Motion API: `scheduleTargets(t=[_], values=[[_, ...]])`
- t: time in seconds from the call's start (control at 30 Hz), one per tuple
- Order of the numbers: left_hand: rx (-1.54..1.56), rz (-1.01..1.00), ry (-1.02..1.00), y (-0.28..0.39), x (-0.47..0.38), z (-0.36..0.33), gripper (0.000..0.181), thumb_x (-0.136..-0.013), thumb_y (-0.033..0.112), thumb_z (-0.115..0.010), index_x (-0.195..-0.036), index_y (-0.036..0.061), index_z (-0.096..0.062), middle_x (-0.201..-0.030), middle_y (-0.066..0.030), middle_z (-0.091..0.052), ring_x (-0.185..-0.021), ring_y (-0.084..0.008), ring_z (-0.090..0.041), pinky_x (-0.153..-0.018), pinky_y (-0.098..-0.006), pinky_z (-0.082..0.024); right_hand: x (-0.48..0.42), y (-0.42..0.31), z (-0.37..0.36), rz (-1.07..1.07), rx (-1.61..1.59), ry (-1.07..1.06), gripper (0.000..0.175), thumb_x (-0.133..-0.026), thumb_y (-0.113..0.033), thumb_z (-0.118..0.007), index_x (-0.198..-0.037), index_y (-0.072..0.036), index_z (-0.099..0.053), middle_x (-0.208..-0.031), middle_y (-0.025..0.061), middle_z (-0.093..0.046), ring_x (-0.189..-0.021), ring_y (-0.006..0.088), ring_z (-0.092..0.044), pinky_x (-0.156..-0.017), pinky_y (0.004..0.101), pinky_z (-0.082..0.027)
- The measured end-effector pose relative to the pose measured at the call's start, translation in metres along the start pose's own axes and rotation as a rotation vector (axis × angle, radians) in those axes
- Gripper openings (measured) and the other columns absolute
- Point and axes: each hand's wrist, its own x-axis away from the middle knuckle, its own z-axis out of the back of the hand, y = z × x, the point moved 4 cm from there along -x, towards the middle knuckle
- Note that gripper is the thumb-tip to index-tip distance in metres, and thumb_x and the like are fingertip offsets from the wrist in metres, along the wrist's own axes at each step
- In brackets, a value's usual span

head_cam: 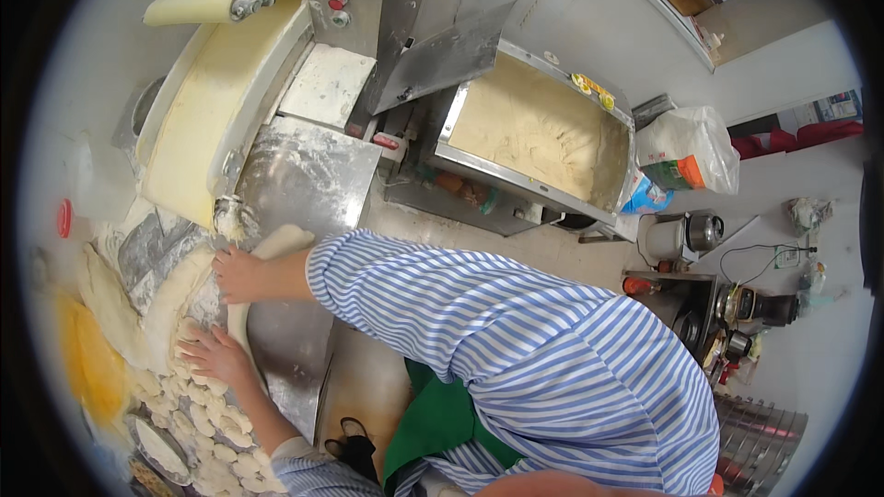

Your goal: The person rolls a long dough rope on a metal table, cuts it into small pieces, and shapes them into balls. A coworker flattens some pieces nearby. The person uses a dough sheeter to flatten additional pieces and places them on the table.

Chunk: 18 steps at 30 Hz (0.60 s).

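My right hand (238, 277) lies palm down across a long dough rope (276, 243), its fingers reaching toward a thick dough strip (169, 293). Lower down, my left hand (217, 359) is spread with fingers apart over the near end of that strip, touching dough. Below it, many small dough pieces (200, 421) cover the floured steel table (290, 331). Another long slab of dough (114, 310) lies farther left. How firmly either palm presses is hidden.
A dough sheeter's belt (200, 103) ends just beyond my right hand. A steel trough of dough (532, 131) stands to the right with a tilted metal lid (449, 59). A yellow sheet (90, 359), an oval metal dish (162, 449) and stacked steamers (760, 442) are around.
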Motion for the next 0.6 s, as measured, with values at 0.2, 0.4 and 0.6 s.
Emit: scheduleTargets(t=[0.2, 0.4, 0.6], values=[[0.421, -0.313, 0.129, 0.010, 0.137, 0.040, 0.068, -0.094, 0.049, -0.036, -0.143, 0.0024, -0.026, -0.144, -0.0274, -0.027, -0.130, -0.0459, -0.028, -0.106, -0.0542, -0.024, 0.134, -0.010, 0.073, 0.280, 0.033, 0.071, 0.076, -0.071, -0.053, -0.063, -0.131, -0.008, -0.046, -0.139, 0.0101, -0.042, -0.133, 0.0285, -0.034, -0.103, 0.0510, -0.028], [0.565, -0.403, 0.062, -0.018, 0.080, 0.035, 0.077, -0.084, 0.042, -0.058, -0.139, -0.0037, -0.030, -0.138, -0.0247, -0.037, -0.123, -0.0393, -0.039, -0.100, -0.0484, -0.033, 0.068, -0.008, 0.076, -0.110, -0.137, 0.096, 0.079, -0.069, -0.052, -0.067, -0.129, -0.006, -0.045, -0.129, 0.0166, -0.047, -0.123, 0.0307, -0.041, -0.098, 0.0534, -0.029], [0.451, -0.184, -0.122, -0.083, 0.081, -0.008, 0.066, -0.076, 0.028, -0.069, -0.127, -0.0044, -0.043, -0.112, -0.0228, -0.053, -0.104, -0.0390, -0.050, -0.089, -0.0453, -0.041, -0.005, -0.065, -0.009, 0.429, -0.118, -0.213, 0.052, -0.071, -0.044, -0.068, -0.110, -0.011, -0.059, -0.108, 0.0119, -0.055, -0.101, 0.0289, -0.052, -0.083, 0.0436, -0.040]])
